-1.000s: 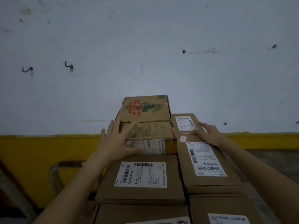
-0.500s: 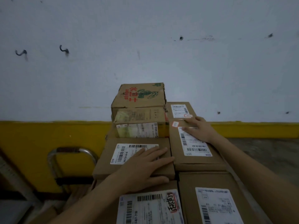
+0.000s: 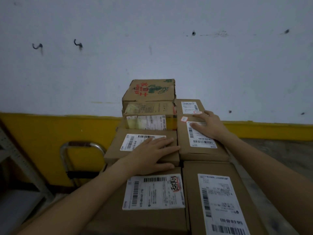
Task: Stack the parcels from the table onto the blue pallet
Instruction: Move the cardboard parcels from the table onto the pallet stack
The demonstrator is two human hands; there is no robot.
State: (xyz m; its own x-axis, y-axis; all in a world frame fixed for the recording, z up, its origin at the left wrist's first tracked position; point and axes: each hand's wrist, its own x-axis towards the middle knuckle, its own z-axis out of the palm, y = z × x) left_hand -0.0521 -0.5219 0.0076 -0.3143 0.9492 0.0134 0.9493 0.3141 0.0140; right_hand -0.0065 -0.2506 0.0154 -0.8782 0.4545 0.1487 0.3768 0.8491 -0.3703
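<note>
Both hands flat on the stack, centre frame. Left hand [image 3: 152,153]: fingers straight and close together, palm down on the centre-left parcel [image 3: 116,148], thumb along its near edge. Right hand [image 3: 209,127]: open, fingers slightly spread, pressing on the centre-right parcel [image 3: 184,146], on its label. Neither grips anything. The two parcels sit side by side, touching. Behind them is a printed carton [image 3: 150,92], on top of another box against the wall [image 3: 237,65]. Two more parcels lie nearest me, bottom of frame. Blue pallet hidden under the load; table not in view. Step, I judge: squaring placed parcels. Next: lift off without shifting them, fetch another.
</note>
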